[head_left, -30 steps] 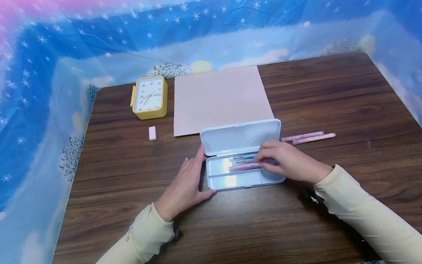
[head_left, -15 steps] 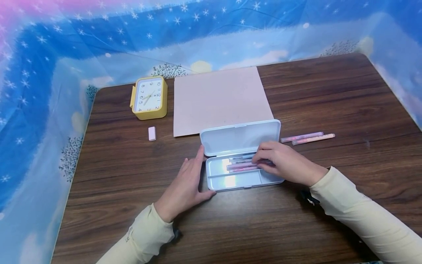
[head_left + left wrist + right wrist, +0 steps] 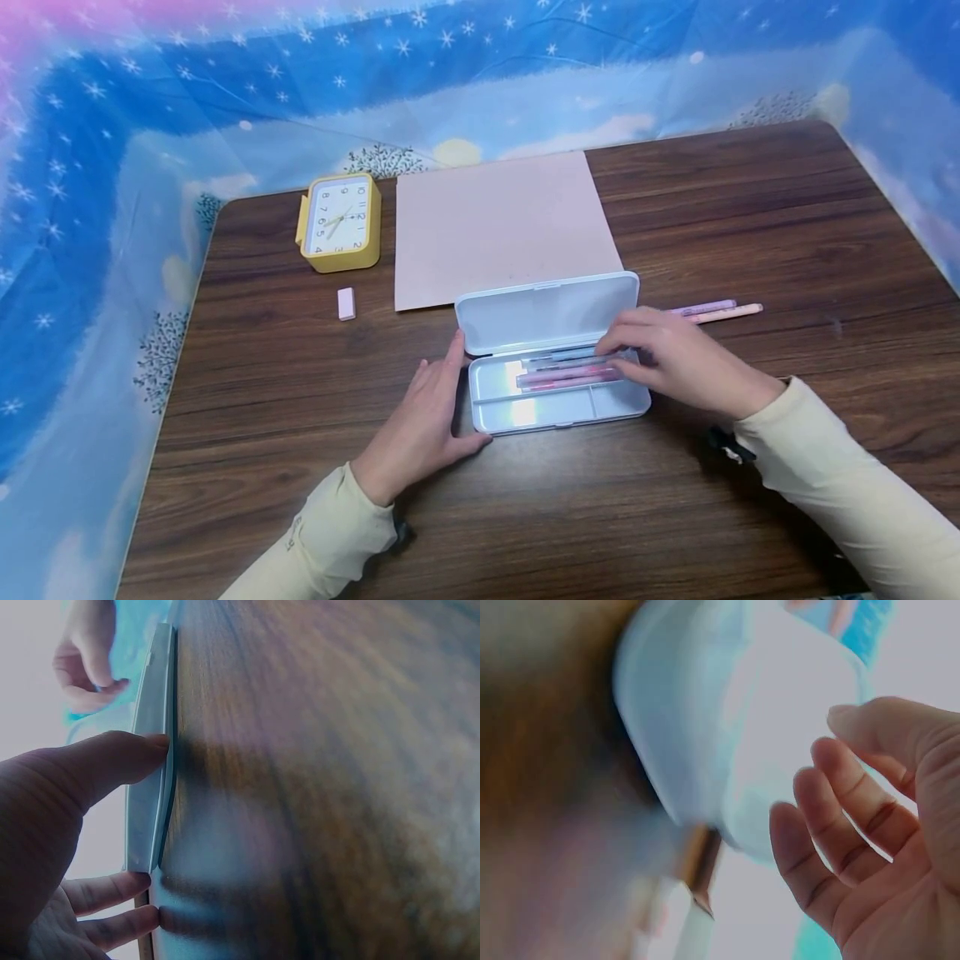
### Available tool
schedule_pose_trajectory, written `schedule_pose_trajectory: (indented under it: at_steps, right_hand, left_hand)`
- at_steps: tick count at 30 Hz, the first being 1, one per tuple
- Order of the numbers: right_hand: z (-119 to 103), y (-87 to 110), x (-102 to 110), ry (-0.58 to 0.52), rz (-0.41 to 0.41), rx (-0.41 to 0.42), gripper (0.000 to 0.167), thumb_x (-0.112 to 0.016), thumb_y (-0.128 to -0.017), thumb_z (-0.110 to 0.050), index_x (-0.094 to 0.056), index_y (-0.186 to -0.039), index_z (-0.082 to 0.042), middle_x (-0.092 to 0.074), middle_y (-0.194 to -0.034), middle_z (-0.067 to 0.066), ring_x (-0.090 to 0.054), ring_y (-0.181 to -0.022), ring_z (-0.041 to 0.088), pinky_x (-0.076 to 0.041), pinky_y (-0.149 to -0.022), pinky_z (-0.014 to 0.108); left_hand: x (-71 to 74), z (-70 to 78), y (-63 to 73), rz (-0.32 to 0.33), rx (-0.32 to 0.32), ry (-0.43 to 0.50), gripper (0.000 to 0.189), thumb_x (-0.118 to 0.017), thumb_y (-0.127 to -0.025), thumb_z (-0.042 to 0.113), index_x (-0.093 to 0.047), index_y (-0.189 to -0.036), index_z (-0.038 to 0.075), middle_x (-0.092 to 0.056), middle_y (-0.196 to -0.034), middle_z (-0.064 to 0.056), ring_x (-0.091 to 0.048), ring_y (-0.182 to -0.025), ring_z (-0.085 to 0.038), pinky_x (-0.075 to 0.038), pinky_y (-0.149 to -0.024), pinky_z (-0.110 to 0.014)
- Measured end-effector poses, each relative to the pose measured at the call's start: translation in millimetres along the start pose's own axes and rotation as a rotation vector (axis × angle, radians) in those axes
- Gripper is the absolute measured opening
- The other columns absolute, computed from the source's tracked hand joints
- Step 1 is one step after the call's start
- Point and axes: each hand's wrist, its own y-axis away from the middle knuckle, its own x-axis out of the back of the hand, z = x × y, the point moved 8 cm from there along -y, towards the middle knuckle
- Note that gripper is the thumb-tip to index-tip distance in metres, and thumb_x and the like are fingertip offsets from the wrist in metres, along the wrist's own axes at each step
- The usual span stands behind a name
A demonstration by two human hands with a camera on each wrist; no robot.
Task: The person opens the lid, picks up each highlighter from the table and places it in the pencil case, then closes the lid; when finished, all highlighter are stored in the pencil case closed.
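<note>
A white pencil case [image 3: 536, 410] lies with its lid raised in the head view. Several slim pens, among them a pink pen [image 3: 555, 377] and a blue pen [image 3: 564, 355], lie in its rear compartment. My left hand [image 3: 420, 429] rests against the case's left end; the left wrist view has its thumb [image 3: 112, 761] pressed on the front wall and two fingers touching the end. Over the case's right side hovers my right hand [image 3: 675, 358], fingers loosely bent. Nothing sits between its fingers [image 3: 821, 847] in the right wrist view, where the case [image 3: 682, 712] is blurred.
Behind the right hand lie a purple pen [image 3: 712, 307] and a peach pen [image 3: 735, 312], partly covered. A pink sheet [image 3: 502, 225] lies behind the case. To the left are a yellow alarm clock [image 3: 341, 221] and a small eraser [image 3: 346, 304] on the wooden table [image 3: 570, 517].
My right hand has let go of the pink pen inside the case and drawn back to the right, now hiding part of the loose pens. My left hand stays put.
</note>
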Motion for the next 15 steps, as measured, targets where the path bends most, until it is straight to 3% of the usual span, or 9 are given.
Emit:
schedule_pose_trajectory:
  at_steps: [3,8,15]
  right_hand:
    - [5.2,6.6,26.6,0.003,0.08,-0.002,0.021,-0.075,-0.084,-0.004,-0.073,-0.1,-0.018,-0.067,-0.097,-0.01,-0.061,-0.088,0.002,-0.053,-0.074,0.022]
    - [29.6,21.5,65.6,0.043,0.16,-0.125,0.028,-0.076,-0.083,-0.001,-0.072,-0.101,-0.022,-0.068,-0.096,-0.013,-0.06,-0.085,-0.001,-0.047,-0.075,0.009]
    - [78.4,45.3,86.0,0.074,0.183,-0.26,0.027,-0.077,-0.083,-0.005,-0.073,-0.105,-0.02,-0.068,-0.098,-0.011,-0.057,-0.086,-0.007,-0.039,-0.075,0.007]
  left_hand:
    - [-0.3,-0.5,-0.4,-0.008,0.008,0.001,0.128,-0.089,-0.072,0.033,0.003,-0.159,0.012,-0.047,-0.148,-0.011,-0.037,-0.143,-0.023,-0.02,-0.121,-0.054]
    - [-0.7,-1.2,-1.4,-0.011,0.007,0.0,0.128,-0.088,-0.072,0.032,0.003,-0.159,0.013,-0.046,-0.149,-0.011,-0.037,-0.144,-0.023,-0.021,-0.121,-0.055]
    - [-1.2,-2.0,-1.0,-0.006,0.017,0.009,0.129,-0.089,-0.071,0.032,0.004,-0.159,0.013,-0.048,-0.147,-0.011,-0.037,-0.143,-0.023,-0.02,-0.121,-0.055]
